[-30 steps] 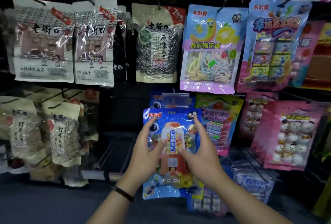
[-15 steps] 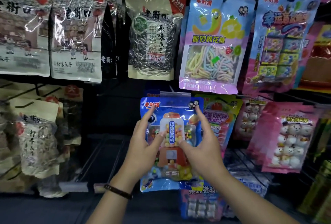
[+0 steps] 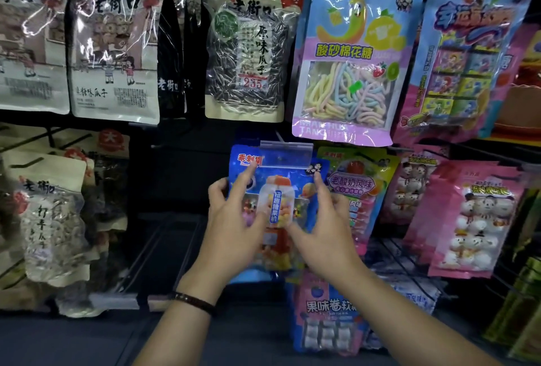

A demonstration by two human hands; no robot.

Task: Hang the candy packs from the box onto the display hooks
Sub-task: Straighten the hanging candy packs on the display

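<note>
A blue candy pack (image 3: 281, 178) with a gumball-machine picture is held upright in front of the display rack. My left hand (image 3: 234, 219) grips its left side, thumb in front and index finger stretched toward the top corner. My right hand (image 3: 325, 228) holds the right side the same way, index finger up near the top right corner. The pack's top edge sits just behind a clear plastic price tag holder (image 3: 285, 153) at the end of a display hook. The hook's wire is hidden, so I cannot tell whether the pack's hole is on it.
Sunflower seed bags (image 3: 246, 52) and paper snack bags (image 3: 114, 52) hang above left. A pastel marshmallow pack (image 3: 348, 58) hangs above right. Pink snowman candy packs (image 3: 468, 219) and a yellow-green pack (image 3: 360, 187) hang to the right. Bare wire hooks (image 3: 158, 248) stick out at the left of the pack.
Both hands have lifted the blue pack upward and toward the rack, so its top now reaches the price tag holder. The view has moved closer to the display.
</note>
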